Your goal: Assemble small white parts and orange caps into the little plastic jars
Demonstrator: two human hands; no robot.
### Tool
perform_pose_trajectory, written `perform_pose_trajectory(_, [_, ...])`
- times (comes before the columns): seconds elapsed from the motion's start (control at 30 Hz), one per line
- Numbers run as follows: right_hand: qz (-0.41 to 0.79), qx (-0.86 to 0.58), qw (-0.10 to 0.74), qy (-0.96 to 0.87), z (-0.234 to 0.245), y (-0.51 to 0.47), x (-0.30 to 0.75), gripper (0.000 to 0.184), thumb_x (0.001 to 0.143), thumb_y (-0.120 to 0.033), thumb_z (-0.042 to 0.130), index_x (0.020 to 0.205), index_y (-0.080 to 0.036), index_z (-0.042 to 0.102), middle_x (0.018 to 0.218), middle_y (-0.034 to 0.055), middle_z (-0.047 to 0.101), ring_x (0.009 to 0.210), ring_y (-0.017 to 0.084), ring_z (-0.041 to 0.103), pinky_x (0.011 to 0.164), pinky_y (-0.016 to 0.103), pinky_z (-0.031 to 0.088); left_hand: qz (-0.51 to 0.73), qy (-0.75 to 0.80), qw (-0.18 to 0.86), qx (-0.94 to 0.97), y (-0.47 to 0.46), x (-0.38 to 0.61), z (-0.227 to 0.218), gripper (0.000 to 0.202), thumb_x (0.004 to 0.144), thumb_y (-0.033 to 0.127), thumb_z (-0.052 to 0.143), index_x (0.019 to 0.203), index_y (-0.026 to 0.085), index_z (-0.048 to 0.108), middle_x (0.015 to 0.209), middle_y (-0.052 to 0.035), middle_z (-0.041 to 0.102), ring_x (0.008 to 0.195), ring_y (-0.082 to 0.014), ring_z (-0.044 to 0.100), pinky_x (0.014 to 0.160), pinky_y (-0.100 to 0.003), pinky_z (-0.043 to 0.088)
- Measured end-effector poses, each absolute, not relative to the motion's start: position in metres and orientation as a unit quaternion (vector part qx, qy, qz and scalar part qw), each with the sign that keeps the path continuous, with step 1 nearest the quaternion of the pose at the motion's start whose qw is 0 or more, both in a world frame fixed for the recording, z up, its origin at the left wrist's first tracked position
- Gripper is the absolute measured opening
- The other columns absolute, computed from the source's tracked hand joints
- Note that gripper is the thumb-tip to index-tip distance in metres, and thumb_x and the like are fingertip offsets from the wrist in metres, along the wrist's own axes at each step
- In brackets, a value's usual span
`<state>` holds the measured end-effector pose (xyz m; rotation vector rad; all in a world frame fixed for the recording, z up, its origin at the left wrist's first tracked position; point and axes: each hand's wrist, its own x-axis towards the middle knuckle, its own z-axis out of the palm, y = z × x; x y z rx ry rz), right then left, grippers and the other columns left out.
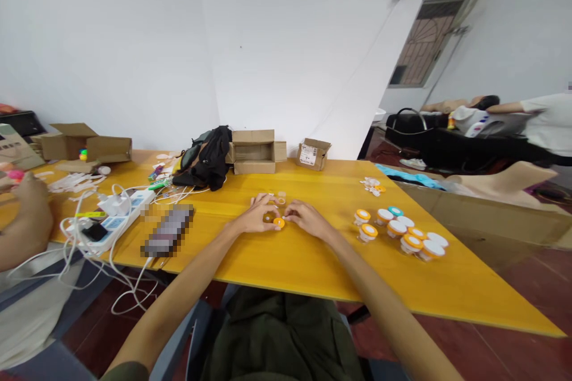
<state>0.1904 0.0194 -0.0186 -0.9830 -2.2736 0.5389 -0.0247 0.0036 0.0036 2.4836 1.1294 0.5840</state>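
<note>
Between the thumb and fingers of my left hand (259,215) is a small round orange piece (279,223), held just above or on the yellow table. My right hand (306,218) is close beside it on the right, its fingers pinched together at the piece's edge. Whatever is in that pinch is too small to name. Just beyond my fingers lies a small clear ring-like part (281,202). Off to the right stand several round-topped pieces (397,227) with orange, white or teal rims and clear bases.
Loose small white and orange parts (373,186) lie at the back right. Open cardboard boxes (254,153) and a black bag (206,158) stand along the wall. A phone (168,231), a power strip (120,220) and tangled white cables are on the left, near another person's arm (27,220).
</note>
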Motion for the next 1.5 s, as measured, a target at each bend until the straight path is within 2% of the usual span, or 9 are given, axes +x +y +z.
perform_pose_trajectory(0.53, [0.191, -0.382, 0.313, -0.848, -0.020, 0.011, 0.183, 0.018, 0.083, -0.006, 0.056, 0.076, -0.021, 0.064, 0.084, 0.0026, 0.061, 0.082, 0.018, 0.059, 0.078, 0.031, 0.046, 0.205, 0.401, 0.181, 0.874, 0.003, -0.025, 0.003, 0.019, 0.075, 0.038, 0.076, 0.090, 0.028, 0.072, 0.129, -0.0050, 0.055, 0.128, -0.0315, 0.039, 0.109, -0.051, 0.027])
perform_pose_trajectory(0.7, [0.213, -0.385, 0.331, -0.835, -0.022, 0.011, 0.184, 0.016, 0.084, -0.009, 0.057, 0.076, -0.021, 0.064, 0.084, 0.0032, 0.062, 0.081, 0.018, 0.059, 0.078, 0.032, 0.047, 0.201, 0.402, 0.182, 0.875, 0.004, -0.026, 0.002, 0.018, 0.074, 0.035, 0.076, 0.090, 0.028, 0.071, 0.128, -0.0044, 0.055, 0.128, -0.0313, 0.039, 0.109, -0.052, 0.028])
perform_pose_trajectory(0.97, [0.273, -0.358, 0.346, -0.823, -0.021, 0.006, 0.183, 0.011, 0.086, -0.018, 0.061, 0.077, -0.021, 0.067, 0.086, 0.0028, 0.064, 0.082, 0.018, 0.059, 0.080, 0.033, 0.047, 0.204, 0.404, 0.180, 0.873, 0.004, -0.026, 0.001, 0.019, 0.077, 0.042, 0.074, 0.090, 0.028, 0.071, 0.127, -0.0041, 0.056, 0.127, -0.0307, 0.039, 0.109, -0.051, 0.028])
perform_pose_trajectory(1.2, [0.284, -0.341, 0.345, -0.827, -0.023, 0.005, 0.178, 0.013, 0.083, -0.013, 0.063, 0.073, -0.021, 0.067, 0.090, 0.0031, 0.062, 0.091, 0.019, 0.059, 0.088, 0.036, 0.046, 0.203, 0.400, 0.176, 0.876, 0.004, -0.025, 0.001, 0.018, 0.077, 0.040, 0.074, 0.090, 0.027, 0.071, 0.128, -0.0041, 0.056, 0.127, -0.0306, 0.039, 0.109, -0.051, 0.028])
perform_pose_trajectory(1.5, [0.285, -0.341, 0.340, -0.829, -0.021, 0.005, 0.179, 0.013, 0.083, -0.014, 0.063, 0.073, -0.021, 0.069, 0.091, 0.0036, 0.062, 0.092, 0.020, 0.060, 0.090, 0.037, 0.047, 0.200, 0.399, 0.177, 0.877, 0.004, -0.025, 0.002, 0.017, 0.077, 0.039, 0.074, 0.089, 0.027, 0.070, 0.129, -0.0043, 0.057, 0.127, -0.0313, 0.040, 0.109, -0.051, 0.028])
